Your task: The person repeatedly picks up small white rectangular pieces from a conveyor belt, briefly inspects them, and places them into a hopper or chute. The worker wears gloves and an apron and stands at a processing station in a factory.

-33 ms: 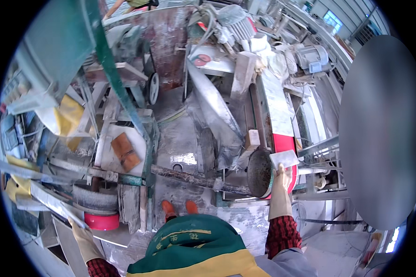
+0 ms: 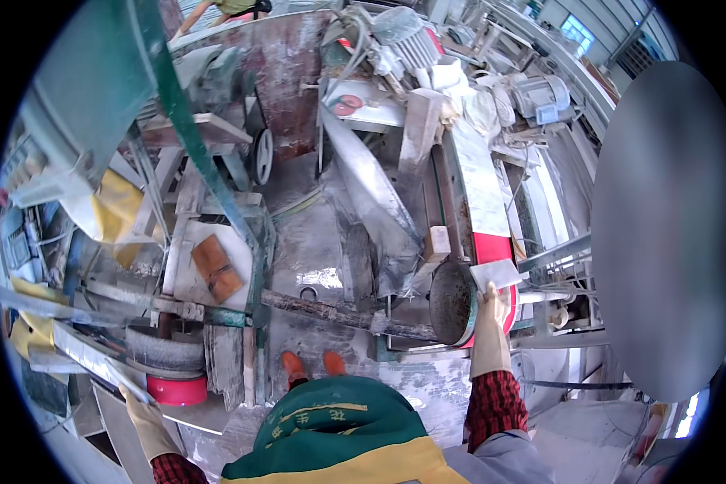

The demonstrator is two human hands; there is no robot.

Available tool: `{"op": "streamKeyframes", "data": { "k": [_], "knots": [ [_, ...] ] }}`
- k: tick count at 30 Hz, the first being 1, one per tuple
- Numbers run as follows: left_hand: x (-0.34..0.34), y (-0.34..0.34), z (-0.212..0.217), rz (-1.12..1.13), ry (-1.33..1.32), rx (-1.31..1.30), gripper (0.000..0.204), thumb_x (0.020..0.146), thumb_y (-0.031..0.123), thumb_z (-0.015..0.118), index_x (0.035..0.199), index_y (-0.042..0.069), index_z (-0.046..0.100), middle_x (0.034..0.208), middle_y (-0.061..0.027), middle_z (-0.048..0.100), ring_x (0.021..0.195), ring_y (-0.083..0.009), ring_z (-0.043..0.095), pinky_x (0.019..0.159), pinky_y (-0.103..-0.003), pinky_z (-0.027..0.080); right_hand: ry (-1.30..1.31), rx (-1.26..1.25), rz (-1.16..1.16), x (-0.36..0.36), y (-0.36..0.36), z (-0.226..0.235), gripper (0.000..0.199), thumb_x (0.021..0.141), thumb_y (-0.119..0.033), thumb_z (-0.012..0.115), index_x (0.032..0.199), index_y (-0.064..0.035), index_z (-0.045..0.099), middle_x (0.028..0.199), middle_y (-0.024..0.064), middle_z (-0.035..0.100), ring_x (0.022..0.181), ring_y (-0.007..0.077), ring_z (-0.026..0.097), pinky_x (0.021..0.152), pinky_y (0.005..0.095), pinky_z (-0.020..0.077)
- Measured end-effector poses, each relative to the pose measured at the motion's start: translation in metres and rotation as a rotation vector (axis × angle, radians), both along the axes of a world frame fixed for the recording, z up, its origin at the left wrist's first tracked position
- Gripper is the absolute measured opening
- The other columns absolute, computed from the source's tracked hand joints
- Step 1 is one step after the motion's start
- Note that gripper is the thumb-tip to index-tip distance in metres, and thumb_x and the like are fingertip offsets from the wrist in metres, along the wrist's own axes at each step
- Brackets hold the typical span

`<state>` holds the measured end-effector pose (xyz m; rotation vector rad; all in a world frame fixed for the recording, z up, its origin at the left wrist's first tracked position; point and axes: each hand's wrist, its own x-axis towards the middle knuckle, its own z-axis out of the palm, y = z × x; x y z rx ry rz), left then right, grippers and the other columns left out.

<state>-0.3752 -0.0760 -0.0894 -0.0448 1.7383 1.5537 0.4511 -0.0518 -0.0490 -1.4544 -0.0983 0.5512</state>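
My right hand [image 2: 492,313], in a pale glove, grips the near edge of a flat, whitish rectangular tile [image 2: 496,275]. The tile lies over the red end of a long belt [image 2: 494,246] that runs away from me, beside a round dark wheel [image 2: 452,304]. On the left, my gloved left hand [image 2: 143,413] is closed on a thin pale tile [image 2: 127,381], seen nearly edge-on. That tile is close to a second belt [image 2: 85,351] and its red end [image 2: 177,390]; whether they touch, I cannot tell. Its fingers are partly hidden.
A worn wooden beam [image 2: 339,315] crosses in front of my orange boots [image 2: 335,363]. A green post [image 2: 189,121] slants down at the left, near brown pieces [image 2: 216,269] on a white board. Dusty motors [image 2: 540,98] stand farther off. Another person [image 2: 230,10] is partly visible at the top.
The view has shifted very slightly. Both hands keep their holds on the tiles.
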Motion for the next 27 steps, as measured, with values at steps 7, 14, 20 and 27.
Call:
{"op": "streamKeyframes", "data": {
  "k": [7, 14, 20, 27],
  "knots": [
    [-0.005, -0.009, -0.002, -0.072, 0.049, -0.029, 0.057, 0.087, 0.067, 0.051, 0.116, 0.019, 0.059, 0.085, 0.0034, 0.052, 0.062, -0.0099, 0.046, 0.046, -0.025, 0.032, 0.128, 0.039, -0.273, 0.059, 0.07, -0.041, 0.077, 0.079, 0.008, 0.063, 0.145, -0.0053, 0.027, 0.116, 0.0202, 0.056, 0.098, 0.0323, 0.061, 0.075, 0.0457, 0.0583],
    [-0.004, -0.01, -0.009, -0.098, 0.032, 0.095, 0.059, 0.088, 0.064, 0.051, 0.124, 0.017, 0.058, 0.073, 0.0063, 0.05, 0.049, -0.0096, 0.043, 0.039, -0.026, 0.032, -1.062, -1.512, 0.744, 0.101, 0.095, -0.036, 0.035, 0.085, -0.021, 0.061, 0.117, -0.0102, 0.056, 0.102, 0.0122, 0.066, 0.091, 0.0274, 0.065, 0.075, 0.0395, 0.0531],
    [0.041, -0.02, 0.018, -0.063, 0.162, 0.051, 0.044, 0.089, 0.057, 0.053, 0.104, 0.018, 0.062, 0.066, 0.0061, 0.049, 0.044, -0.0106, 0.042, 0.037, -0.027, 0.031, -1.231, -1.299, 0.872, 0.103, 0.08, 0.018, 0.043, 0.086, -0.033, 0.063, 0.125, -0.0179, 0.053, 0.115, 0.0131, 0.063, 0.109, 0.0264, 0.061, 0.091, 0.0384, 0.0491],
    [0.047, -0.005, 0.041, 0.095, -0.087, 0.069, 0.037, 0.096, 0.04, 0.051, 0.113, 0.008, 0.055, 0.067, 0.0078, 0.046, 0.052, -0.0056, 0.043, 0.042, -0.021, 0.035, -0.754, -0.241, 1.348, -0.251, 0.139, -0.037, 0.046, 0.082, -0.027, 0.067, 0.126, -0.0157, 0.059, 0.086, 0.0106, 0.068, 0.078, 0.0178, 0.064, 0.076, 0.0327, 0.0502]
  ]
}}
